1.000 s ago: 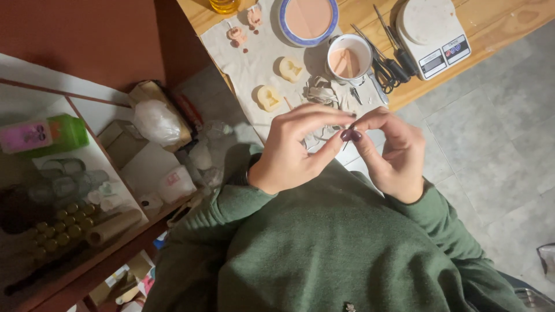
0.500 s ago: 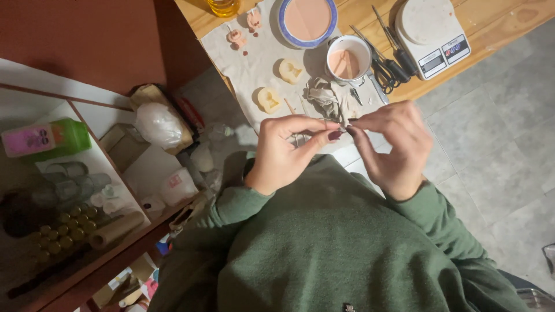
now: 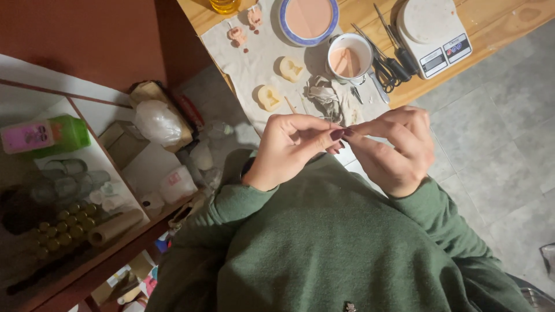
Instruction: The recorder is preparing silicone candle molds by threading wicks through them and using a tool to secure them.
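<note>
My left hand [image 3: 292, 147] and my right hand [image 3: 393, 147] meet fingertip to fingertip in front of my green sweater [image 3: 335, 242]. Both pinch a tiny thin piece [image 3: 342, 132] between thumb and fingers; it is too small to tell what it is. My nails are dark. Just beyond the hands, on a white cloth [image 3: 260, 58], lie a crumpled grey rag [image 3: 325, 95] and two yellowish moulds [image 3: 269, 97] [image 3: 291, 69].
On the wooden table [image 3: 497, 17] stand a white cup of pink liquid [image 3: 348, 59], a blue-rimmed plate [image 3: 308, 17], a kitchen scale [image 3: 432, 32], scissors and tools [image 3: 386, 66], and small pink figures [image 3: 237, 34]. A shelf at left holds a green bottle [image 3: 49, 136], jars and a plastic bag [image 3: 157, 122].
Both hands have stayed pinched together and sit lower in view, away from the rag and nearer my chest. The table objects have not moved.
</note>
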